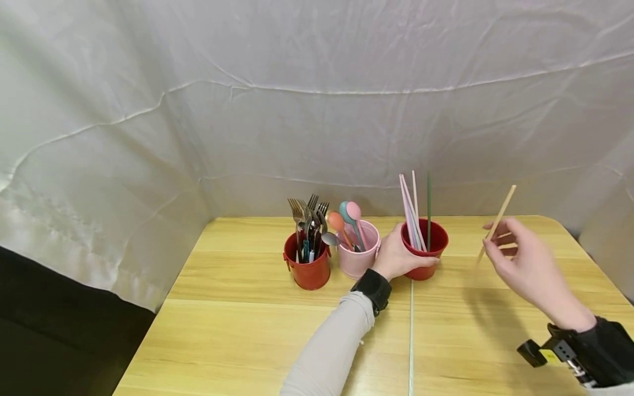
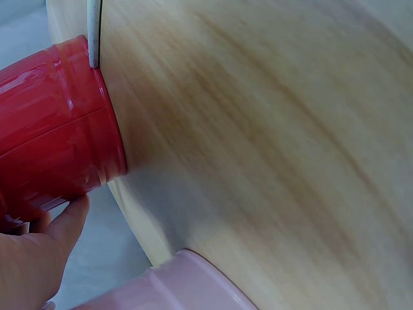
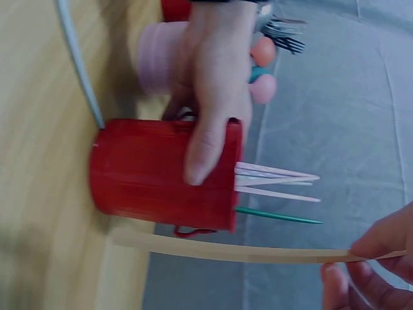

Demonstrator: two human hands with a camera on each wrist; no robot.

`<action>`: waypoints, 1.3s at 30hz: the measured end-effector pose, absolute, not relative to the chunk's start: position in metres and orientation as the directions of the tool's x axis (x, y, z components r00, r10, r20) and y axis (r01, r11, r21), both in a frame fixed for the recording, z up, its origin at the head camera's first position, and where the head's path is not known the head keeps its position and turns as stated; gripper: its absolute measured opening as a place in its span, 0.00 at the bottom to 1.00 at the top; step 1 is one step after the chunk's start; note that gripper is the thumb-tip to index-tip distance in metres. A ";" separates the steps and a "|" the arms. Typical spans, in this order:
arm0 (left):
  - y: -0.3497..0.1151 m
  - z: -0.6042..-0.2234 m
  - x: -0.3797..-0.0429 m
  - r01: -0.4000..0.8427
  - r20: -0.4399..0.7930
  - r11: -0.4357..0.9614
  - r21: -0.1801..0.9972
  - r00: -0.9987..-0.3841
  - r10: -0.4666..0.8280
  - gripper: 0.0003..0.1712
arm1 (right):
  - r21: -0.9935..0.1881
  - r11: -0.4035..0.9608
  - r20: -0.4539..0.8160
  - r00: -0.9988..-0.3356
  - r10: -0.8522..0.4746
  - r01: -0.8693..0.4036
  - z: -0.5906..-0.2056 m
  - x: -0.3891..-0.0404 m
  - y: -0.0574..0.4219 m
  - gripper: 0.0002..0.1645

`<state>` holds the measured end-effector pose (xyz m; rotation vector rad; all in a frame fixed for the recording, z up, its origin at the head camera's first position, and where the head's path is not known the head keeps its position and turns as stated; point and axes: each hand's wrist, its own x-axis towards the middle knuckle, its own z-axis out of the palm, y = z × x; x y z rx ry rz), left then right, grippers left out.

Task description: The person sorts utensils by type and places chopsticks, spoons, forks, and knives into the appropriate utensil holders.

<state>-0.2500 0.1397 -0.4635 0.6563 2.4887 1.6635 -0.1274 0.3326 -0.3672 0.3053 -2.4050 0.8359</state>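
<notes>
My left hand (image 1: 394,257) grips the right-hand red bucket (image 1: 422,272), its thumb across the front. Pale pink and lilac chopsticks (image 1: 412,220) and a green chopstick (image 1: 428,212) stand in that bucket. To the bucket's right, my right hand (image 1: 525,261) pinches a light wooden chopstick (image 1: 501,213) between thumb and fingers. The wooden chopstick (image 3: 245,252) lies outside the bucket, apart from it in the head view. In the left wrist view, my left hand (image 2: 32,265) touches the red bucket's side (image 2: 58,123).
A pink bucket (image 1: 355,264) with colourful spoons (image 1: 337,221) stands just left of my left hand. Beyond it, another red bucket (image 1: 311,276) holds several forks (image 1: 308,212). A thin pale strip (image 1: 411,341) runs along the wooden table (image 1: 238,341). Grey cloth (image 1: 337,132) hangs behind.
</notes>
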 end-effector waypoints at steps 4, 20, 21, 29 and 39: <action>0.140 -0.464 -0.250 0.314 0.177 0.325 0.892 -0.905 0.387 0.49 | -0.484 0.771 0.661 -0.750 0.013 -0.413 -0.354 -0.132 0.326 0.08; 0.139 -0.459 -0.245 0.303 0.171 0.332 0.893 -0.912 0.372 0.49 | -0.529 0.696 0.731 -0.677 0.083 -0.485 -0.329 -0.162 0.295 0.13; 0.139 -0.458 -0.245 0.307 0.174 0.334 0.891 -0.912 0.372 0.49 | -0.529 0.696 0.728 -0.681 0.079 -0.485 -0.329 -0.164 0.294 0.13; 0.139 -0.457 -0.245 0.315 0.181 0.359 0.879 -0.915 0.360 0.50 | -0.471 0.783 0.590 -0.805 -0.063 -0.406 -0.341 -0.177 0.293 0.20; 0.139 -0.458 -0.244 0.308 0.179 0.322 0.895 -0.910 0.373 0.50 | -0.511 0.781 0.525 -0.850 -0.049 -0.360 -0.374 -0.164 0.309 0.19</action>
